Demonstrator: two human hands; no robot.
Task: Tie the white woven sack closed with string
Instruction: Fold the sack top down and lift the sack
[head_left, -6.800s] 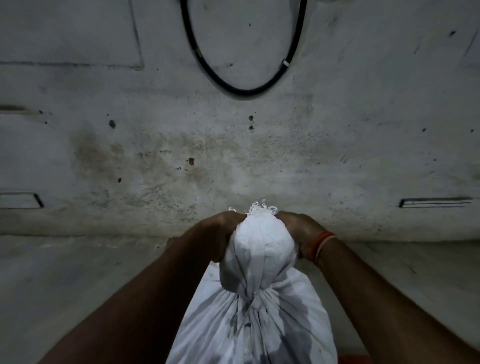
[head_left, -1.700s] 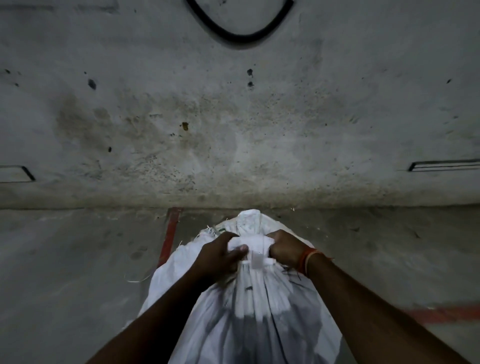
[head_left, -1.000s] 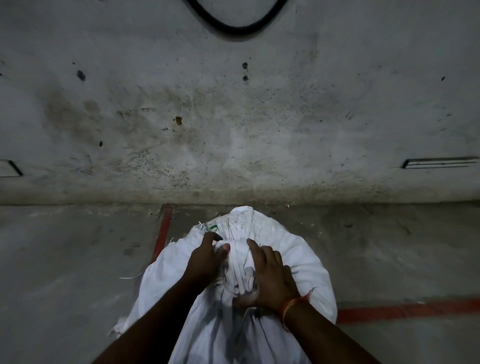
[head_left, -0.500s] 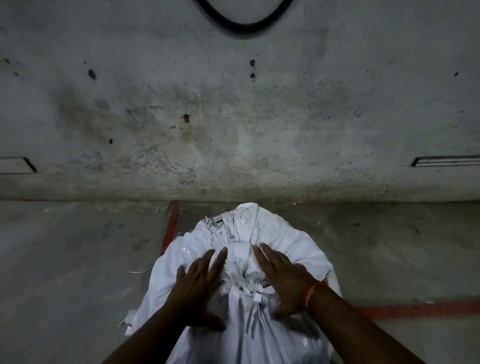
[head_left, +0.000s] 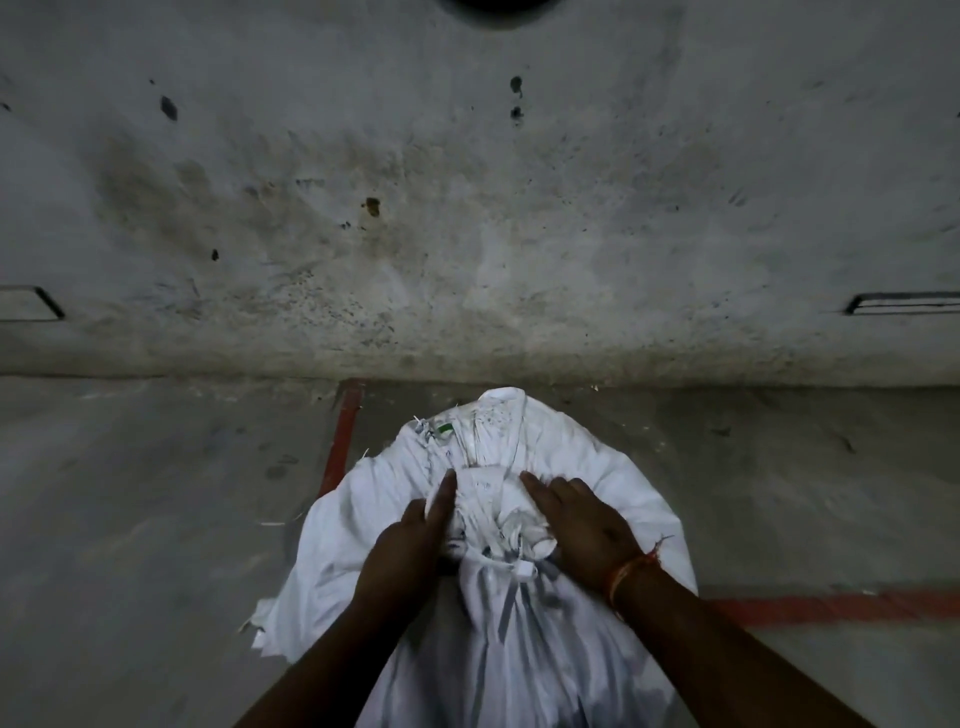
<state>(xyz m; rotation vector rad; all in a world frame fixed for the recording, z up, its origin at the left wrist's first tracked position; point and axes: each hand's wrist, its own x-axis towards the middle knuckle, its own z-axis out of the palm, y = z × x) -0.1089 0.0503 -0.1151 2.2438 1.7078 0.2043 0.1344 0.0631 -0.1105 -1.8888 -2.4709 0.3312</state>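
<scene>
Two hands (head_left: 498, 540) flat; sack (head_left: 597, 467) neck points away.

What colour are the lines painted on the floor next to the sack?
Red. The painted floor lines show in the head view, beside the white woven sack.

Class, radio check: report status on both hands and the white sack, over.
Left hand and right hand open, flat on the white sack, flanking its bunched neck. Neck folded over; string not clearly visible. Nothing in the way.
</scene>
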